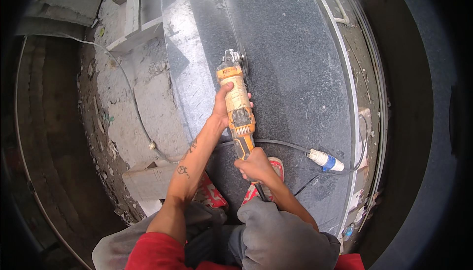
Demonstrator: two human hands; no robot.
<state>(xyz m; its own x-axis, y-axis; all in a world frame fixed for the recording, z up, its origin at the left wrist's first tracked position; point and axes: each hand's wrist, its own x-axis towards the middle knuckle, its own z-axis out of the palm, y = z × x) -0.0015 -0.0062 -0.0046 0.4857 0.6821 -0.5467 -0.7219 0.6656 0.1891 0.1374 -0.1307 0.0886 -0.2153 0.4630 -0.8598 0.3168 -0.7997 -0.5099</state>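
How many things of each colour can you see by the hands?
Yellow: 1, the angle grinder held by the left hand and right hand.
Blue and white: 1, the plug.
Dark grey: 1, the stone slab.
Red patterned: 2, the sandals.
Total: 5

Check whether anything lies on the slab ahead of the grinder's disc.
Nothing visible does. The angle grinder, gripped by the left hand and right hand, has bare dark stone slab ahead. The blue-and-white plug lies behind, to the right.
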